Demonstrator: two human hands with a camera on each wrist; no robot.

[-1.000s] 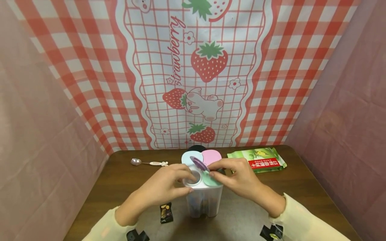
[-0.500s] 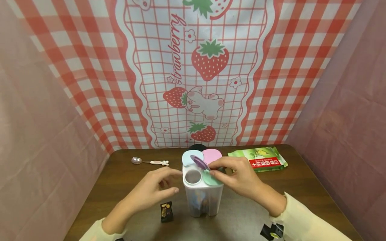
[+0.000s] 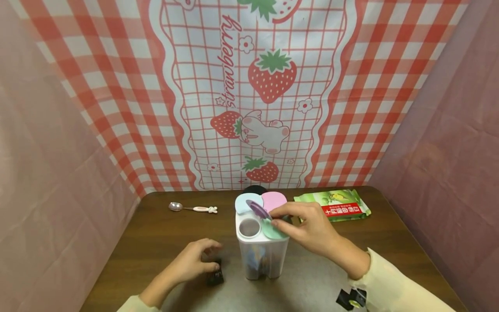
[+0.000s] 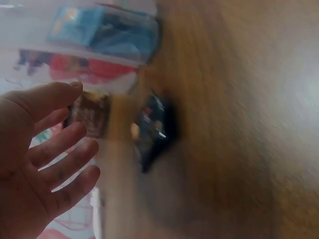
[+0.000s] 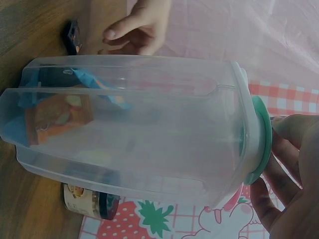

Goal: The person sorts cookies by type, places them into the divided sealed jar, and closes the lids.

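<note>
My left hand (image 3: 191,262) hovers, fingers apart, just above a small black snack packet (image 3: 215,278) lying on the table. In the left wrist view, a gap shows between that packet (image 4: 155,129) and the fingers. My right hand (image 3: 309,223) pinches the raised purple flip lid (image 3: 257,209) of a clear storage container (image 3: 265,260) with a white top. Under the lifted lid, a round opening (image 3: 249,228) is exposed. The light blue (image 3: 249,203), pink (image 3: 274,200) and green (image 3: 273,230) lids lie flat. Wrapped snacks (image 5: 60,114) show through the container's wall.
Behind the container stands a jar with a dark lid (image 5: 87,201). A spoon with a bunny-shaped handle (image 3: 200,209) lies at the back left. At the back right rests a green wipes packet (image 3: 337,205). Fabric walls surround the table (image 3: 163,234).
My left hand has withdrawn from the container's round opening and moved left and down to the black snack packet. The right hand keeps the purple lid raised.
</note>
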